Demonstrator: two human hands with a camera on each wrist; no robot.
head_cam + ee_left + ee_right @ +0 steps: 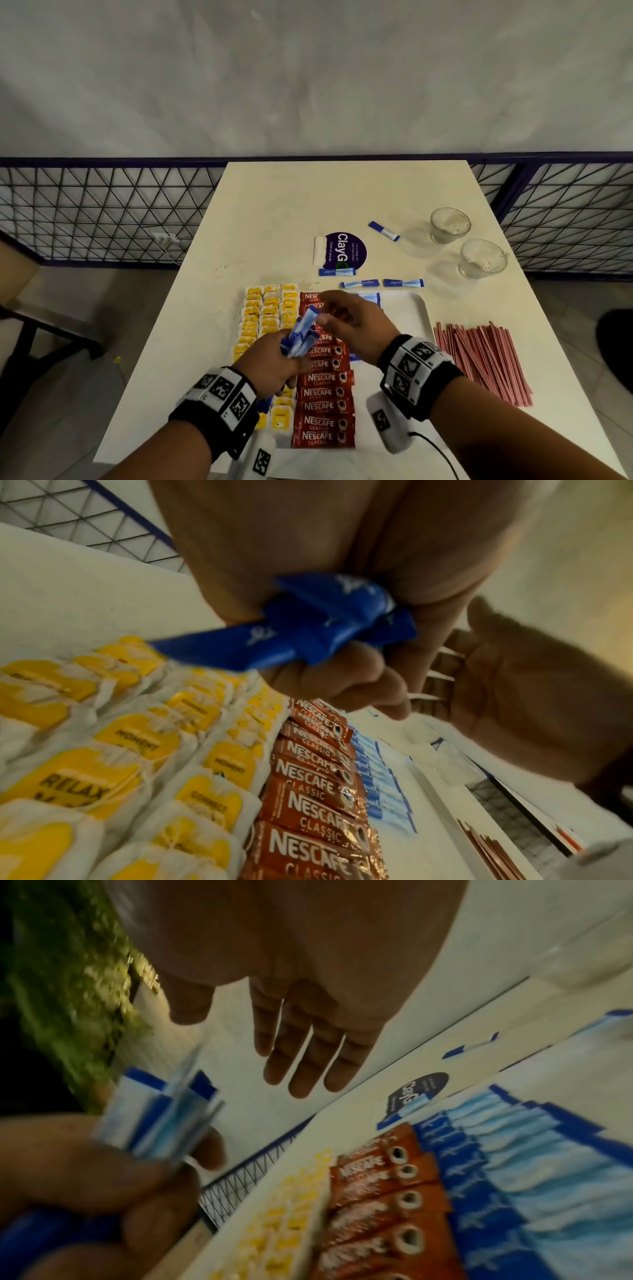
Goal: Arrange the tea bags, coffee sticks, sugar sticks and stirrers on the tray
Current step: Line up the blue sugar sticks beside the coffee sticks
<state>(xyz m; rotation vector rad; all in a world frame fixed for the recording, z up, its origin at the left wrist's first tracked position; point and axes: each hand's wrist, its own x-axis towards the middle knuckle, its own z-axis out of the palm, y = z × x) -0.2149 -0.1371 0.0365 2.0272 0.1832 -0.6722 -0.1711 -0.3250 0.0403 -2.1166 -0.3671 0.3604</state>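
My left hand [274, 356] grips a bundle of blue sugar sticks [303, 334] above the white tray [416, 310]; the same bundle [322, 623] fills the left wrist view. My right hand [346, 317] hovers just right of the bundle with fingers [301, 1053] straight, holding nothing. On the tray lie rows of yellow tea bags [270, 310], a column of red coffee sticks [323, 407] and, beside them, a row of blue sugar sticks [534, 1172]. Red stirrers [483, 359] lie in a pile on the table right of the tray.
Loose sugar sticks [402, 283] lie on the table behind the tray, one more [383, 231] farther back. Two glass cups [483, 258] stand at the back right. A round purple sticker [346, 251] and a white packet [318, 250] sit mid-table. A mesh fence [102, 212] runs behind.
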